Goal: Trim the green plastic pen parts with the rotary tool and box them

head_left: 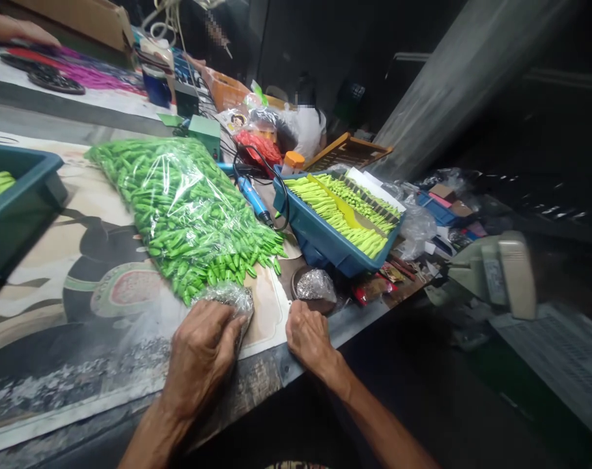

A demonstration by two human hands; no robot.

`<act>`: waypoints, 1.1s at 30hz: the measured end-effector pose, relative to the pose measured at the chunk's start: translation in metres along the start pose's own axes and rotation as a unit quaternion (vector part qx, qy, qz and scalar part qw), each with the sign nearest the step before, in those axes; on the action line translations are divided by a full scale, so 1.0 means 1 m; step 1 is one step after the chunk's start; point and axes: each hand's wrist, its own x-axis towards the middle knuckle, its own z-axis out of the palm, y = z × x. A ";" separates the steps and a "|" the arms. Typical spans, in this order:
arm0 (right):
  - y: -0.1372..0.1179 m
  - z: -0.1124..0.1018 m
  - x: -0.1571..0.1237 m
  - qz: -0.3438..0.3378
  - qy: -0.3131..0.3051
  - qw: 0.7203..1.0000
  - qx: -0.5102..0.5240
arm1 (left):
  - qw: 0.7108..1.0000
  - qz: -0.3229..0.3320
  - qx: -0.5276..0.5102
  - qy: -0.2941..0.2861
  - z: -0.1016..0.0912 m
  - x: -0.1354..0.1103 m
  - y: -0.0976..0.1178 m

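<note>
A large clear plastic bag (pixel 188 218) packed with glossy green pointed pieces lies on a printed mat (pixel 100 339). My left hand (pixel 201 355) grips crumpled clear plastic (pixel 227 298) at the bag's near end, pressing it against the mat. My right hand (pixel 309 337) rests palm down at the mat's edge, its fingertips hidden under it. Just beyond that hand, a small round dish (pixel 305 286) holds a crumpled silvery wad (pixel 316 285). A blue pen-shaped electric tool (pixel 254 198) with a black cord lies past the bag.
A teal tray (pixel 325 244) holds yellow-green strips, and another (pixel 12 215) stands at the left. A co-worker's hand (pixel 32 31) is at the far top left. Packets and bags crowd the bench's far side, with a beige machine (pixel 501 277) at the right.
</note>
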 end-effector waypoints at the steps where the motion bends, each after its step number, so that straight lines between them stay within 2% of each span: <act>1: 0.000 0.000 0.001 0.001 0.000 1.000 0.006 | 1.000 0.008 0.004 0.001 0.001 -0.001 -0.001; 8: 0.004 -0.012 -0.006 0.049 0.008 0.988 0.148 | 0.996 0.068 0.050 -0.002 0.008 -0.006 -0.007; 15: 0.019 -0.043 -0.032 0.125 -0.045 0.926 0.353 | 0.994 0.077 0.077 0.003 0.008 -0.008 -0.006; 20: 0.044 -0.058 -0.056 0.190 -0.059 0.882 0.427 | 0.994 0.081 0.070 0.016 0.008 -0.005 -0.004; 23: 0.069 -0.066 -0.075 0.223 -0.052 0.869 0.439 | 0.994 0.084 0.062 0.019 0.008 -0.005 -0.004; 27: 0.112 -0.069 -0.102 0.255 -0.020 0.883 0.393 | 0.994 0.090 0.058 0.017 0.008 -0.007 -0.004; 30: 0.137 -0.058 -0.121 0.250 0.015 0.916 0.314 | 0.995 0.087 0.047 0.016 0.008 -0.008 -0.004; 33: 0.147 -0.041 -0.135 0.215 0.043 0.951 0.220 | 0.996 0.079 0.042 0.016 0.009 -0.010 -0.005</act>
